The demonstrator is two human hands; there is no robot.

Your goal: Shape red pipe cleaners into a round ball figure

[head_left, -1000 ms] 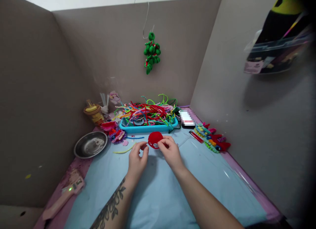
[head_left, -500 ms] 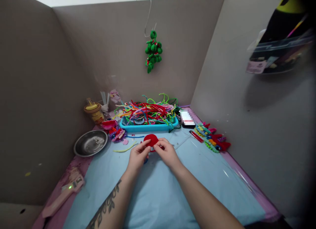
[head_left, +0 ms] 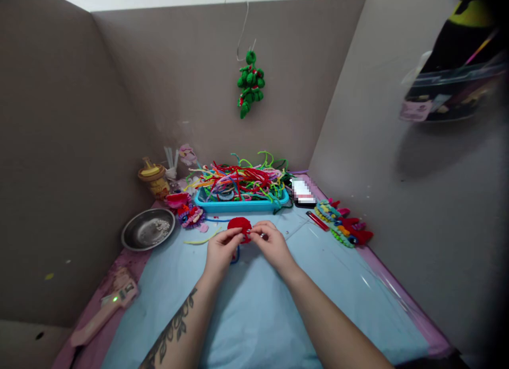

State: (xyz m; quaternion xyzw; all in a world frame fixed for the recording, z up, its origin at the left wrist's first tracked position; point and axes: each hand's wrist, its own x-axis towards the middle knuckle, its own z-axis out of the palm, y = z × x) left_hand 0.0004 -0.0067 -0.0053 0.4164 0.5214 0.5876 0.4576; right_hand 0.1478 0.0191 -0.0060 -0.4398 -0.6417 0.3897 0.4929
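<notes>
A round, flat red piece (head_left: 239,225), fuzzy like felt or coiled chenille stem, is held up over the middle of the table. My left hand (head_left: 225,248) grips its lower left edge, thumb on top. With thumb and forefinger closed, my right hand (head_left: 272,246) pinches at its right edge; whether something small is also between those fingers I cannot make out. Something dark shows by the right fingers. Under my left hand, a blue piece (head_left: 235,256) lies partly hidden. A yellow chenille stem (head_left: 199,242) rests to the left, on the blue cloth (head_left: 258,316).
Behind my hands stands a blue tray (head_left: 238,205) heaped with colourful chenille stems. At left are a metal bowl (head_left: 135,234) with small white pieces and a pink glue gun (head_left: 105,313). A red cutter (head_left: 317,221), a phone (head_left: 303,193) and colourful fuzzy figures (head_left: 344,226) lie at right.
The red piece has turned and shifted slightly left, and its face shows more openly. More of the blue piece appears below my left hand. The whole view has moved slightly.
</notes>
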